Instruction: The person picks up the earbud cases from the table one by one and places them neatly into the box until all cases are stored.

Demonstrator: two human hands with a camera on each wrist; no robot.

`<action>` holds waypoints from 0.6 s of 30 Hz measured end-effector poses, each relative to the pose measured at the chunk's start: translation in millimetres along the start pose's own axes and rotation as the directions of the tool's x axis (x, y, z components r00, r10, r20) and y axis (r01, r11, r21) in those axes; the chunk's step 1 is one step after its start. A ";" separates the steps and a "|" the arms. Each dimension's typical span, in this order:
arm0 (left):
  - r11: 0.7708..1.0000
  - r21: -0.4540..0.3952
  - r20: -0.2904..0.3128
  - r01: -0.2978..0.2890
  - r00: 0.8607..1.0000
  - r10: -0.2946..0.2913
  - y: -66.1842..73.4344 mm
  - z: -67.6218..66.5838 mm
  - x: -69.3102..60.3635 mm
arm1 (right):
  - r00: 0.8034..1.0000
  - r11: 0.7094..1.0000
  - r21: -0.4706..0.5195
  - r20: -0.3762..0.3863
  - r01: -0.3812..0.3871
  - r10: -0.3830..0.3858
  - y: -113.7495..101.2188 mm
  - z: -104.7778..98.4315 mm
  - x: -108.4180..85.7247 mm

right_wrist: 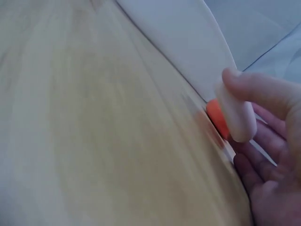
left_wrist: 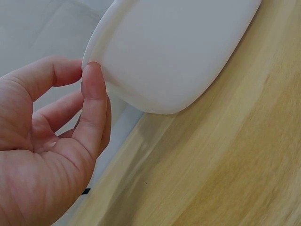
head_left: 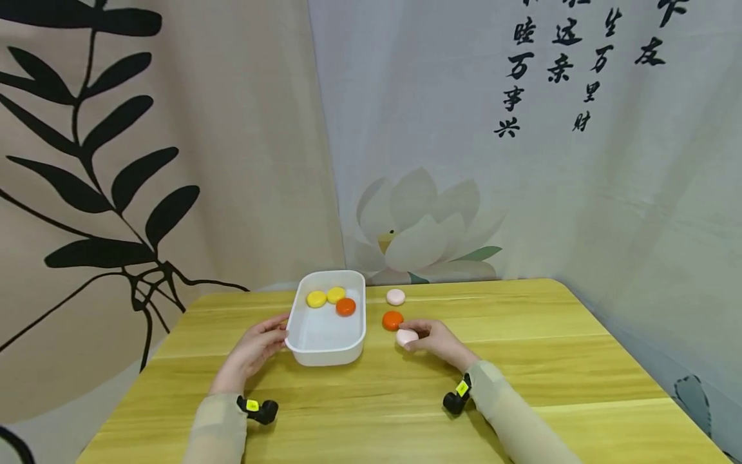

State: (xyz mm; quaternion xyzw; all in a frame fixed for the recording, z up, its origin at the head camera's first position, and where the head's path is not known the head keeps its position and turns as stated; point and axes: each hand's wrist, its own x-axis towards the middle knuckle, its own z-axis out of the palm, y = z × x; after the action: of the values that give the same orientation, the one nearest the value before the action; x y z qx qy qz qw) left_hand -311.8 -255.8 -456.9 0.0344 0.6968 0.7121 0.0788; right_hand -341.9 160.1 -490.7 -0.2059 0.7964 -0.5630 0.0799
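A white rectangular tub (head_left: 327, 345) stands on the table with two yellow discs (head_left: 316, 299) and one orange disc (head_left: 346, 307) inside. At its left side, my left hand (head_left: 262, 345) pinches the rim between thumb and fingers, as the left wrist view of the tub (left_wrist: 164, 56) also shows. My right hand (head_left: 437, 340) pinches a pale pink disc (head_left: 406, 337) to the right of the tub; in the right wrist view that disc (right_wrist: 237, 113) stands tilted on edge. Just behind it lies another orange disc (head_left: 392, 320). Farther back rests a second pale pink disc (head_left: 396, 297).
The wooden table (head_left: 522, 399) has rounded far corners. Behind it hangs a curtain (head_left: 417, 129) printed with a lotus, black characters and dark leaves. A small camera is strapped to each wrist.
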 end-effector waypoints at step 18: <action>1.000 0.013 0.002 -0.006 1.000 0.006 -1.5 -0.3 -0.7 | 1.000 1.000 -0.009 0.010 -0.021 0.021 -7.8 -7.0 0.7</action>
State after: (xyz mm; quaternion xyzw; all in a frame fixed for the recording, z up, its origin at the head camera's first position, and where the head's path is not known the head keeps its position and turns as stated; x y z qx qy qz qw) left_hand -311.0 -256.2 -458.4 0.0376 0.7010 0.7080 0.0768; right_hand -343.2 163.7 -481.0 -0.2006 0.8008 -0.5574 0.0887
